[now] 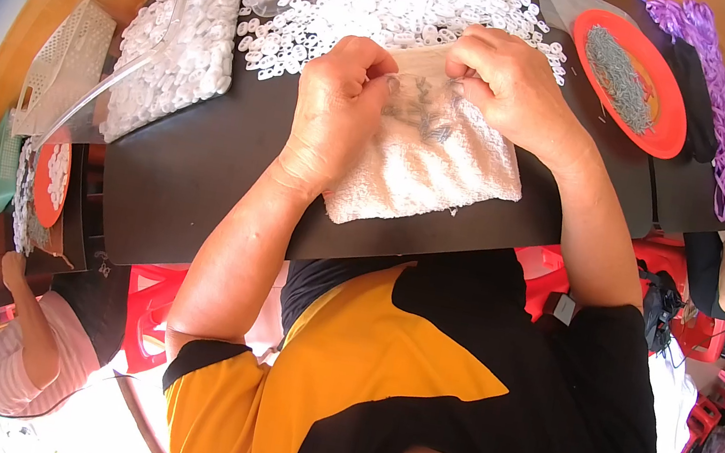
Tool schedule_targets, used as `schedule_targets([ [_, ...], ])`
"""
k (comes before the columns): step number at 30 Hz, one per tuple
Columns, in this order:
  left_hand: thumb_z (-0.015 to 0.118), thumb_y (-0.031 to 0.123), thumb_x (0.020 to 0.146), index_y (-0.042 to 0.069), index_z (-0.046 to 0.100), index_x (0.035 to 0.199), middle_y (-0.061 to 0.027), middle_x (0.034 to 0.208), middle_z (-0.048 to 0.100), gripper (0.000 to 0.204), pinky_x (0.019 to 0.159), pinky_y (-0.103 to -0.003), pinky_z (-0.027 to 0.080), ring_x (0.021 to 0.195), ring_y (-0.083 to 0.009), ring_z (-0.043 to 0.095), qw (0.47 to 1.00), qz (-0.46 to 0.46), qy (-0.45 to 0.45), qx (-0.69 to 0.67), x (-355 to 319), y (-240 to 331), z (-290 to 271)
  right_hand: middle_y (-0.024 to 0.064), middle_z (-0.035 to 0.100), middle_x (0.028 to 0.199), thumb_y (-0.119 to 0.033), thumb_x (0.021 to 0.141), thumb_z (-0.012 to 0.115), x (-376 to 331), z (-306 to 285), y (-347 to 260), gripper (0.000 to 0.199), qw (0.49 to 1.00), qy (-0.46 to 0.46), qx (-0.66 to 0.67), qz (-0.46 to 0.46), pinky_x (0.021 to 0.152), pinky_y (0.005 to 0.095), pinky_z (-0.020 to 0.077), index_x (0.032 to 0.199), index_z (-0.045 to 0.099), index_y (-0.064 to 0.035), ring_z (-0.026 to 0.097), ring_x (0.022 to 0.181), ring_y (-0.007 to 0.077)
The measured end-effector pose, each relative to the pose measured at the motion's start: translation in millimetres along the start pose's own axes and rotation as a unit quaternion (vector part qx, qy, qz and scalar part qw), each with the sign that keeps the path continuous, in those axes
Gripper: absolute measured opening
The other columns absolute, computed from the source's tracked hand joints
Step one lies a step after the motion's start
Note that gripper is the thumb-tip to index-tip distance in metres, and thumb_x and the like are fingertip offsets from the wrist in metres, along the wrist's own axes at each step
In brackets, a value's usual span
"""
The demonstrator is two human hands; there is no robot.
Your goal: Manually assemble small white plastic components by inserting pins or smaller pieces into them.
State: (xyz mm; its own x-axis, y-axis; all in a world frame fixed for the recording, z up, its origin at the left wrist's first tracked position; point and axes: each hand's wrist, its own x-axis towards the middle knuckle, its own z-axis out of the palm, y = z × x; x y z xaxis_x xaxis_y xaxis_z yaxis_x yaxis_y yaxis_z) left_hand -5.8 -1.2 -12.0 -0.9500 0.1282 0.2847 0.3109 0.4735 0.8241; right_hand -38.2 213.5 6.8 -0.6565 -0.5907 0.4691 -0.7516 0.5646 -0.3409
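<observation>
Both hands are closed in fine pinches over a folded white terry towel (430, 157) laid on the black tabletop (200, 172). The left hand (337, 99) is curled with thumb and forefinger pressed together, and the right hand (508, 84) pinches likewise at the towel's far edge. Between them a small tangle of grey wire pieces (419, 107) lies on the towel; something tiny appears to be held in each pinch, though what exactly cannot be told from this view.

The step in hand is judged to be the joining or sorting of one small piece at the fingertips; steady, close finger work over the towel is called for next.

Just beyond the hands a wide heap of small white plastic rings (388, 3) is spread, with a clear plastic tray (173, 45) of more at the left. A round orange plate (632, 80) of grey metal pieces and a bundle of purple cords (717, 84) lie at the right. Nothing is seen blocking the hands.
</observation>
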Motion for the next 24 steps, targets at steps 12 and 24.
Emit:
schedule_targets([
  [12,0.064,0.002,0.083,-0.001,0.066,0.097,-0.0089,0.086,0.066,0.015,0.070,-0.029,0.049,0.074,-0.0167,0.061,1.000,-0.026,0.005,-0.011,4,-7,2,0.0059,0.059,0.082,-0.007,0.075,0.064,3,14,-2,0.006,0.999,0.021,-0.047,-0.006,0.071,0.0411,0.0474,0.080,0.063,-0.0090,0.060,0.083,0.0283],
  [24,0.064,0.003,0.081,-0.001,0.066,0.091,-0.0100,0.077,0.065,0.010,0.066,-0.031,0.049,0.068,-0.0171,0.061,0.996,-0.081,0.010,-0.047,6,2,-2,0.0046,0.060,0.088,-0.006,0.075,0.064,1,28,-2,0.005,0.996,-0.006,-0.089,0.004,0.079,0.0388,0.0424,0.080,0.064,-0.0084,0.058,0.093,0.0257],
])
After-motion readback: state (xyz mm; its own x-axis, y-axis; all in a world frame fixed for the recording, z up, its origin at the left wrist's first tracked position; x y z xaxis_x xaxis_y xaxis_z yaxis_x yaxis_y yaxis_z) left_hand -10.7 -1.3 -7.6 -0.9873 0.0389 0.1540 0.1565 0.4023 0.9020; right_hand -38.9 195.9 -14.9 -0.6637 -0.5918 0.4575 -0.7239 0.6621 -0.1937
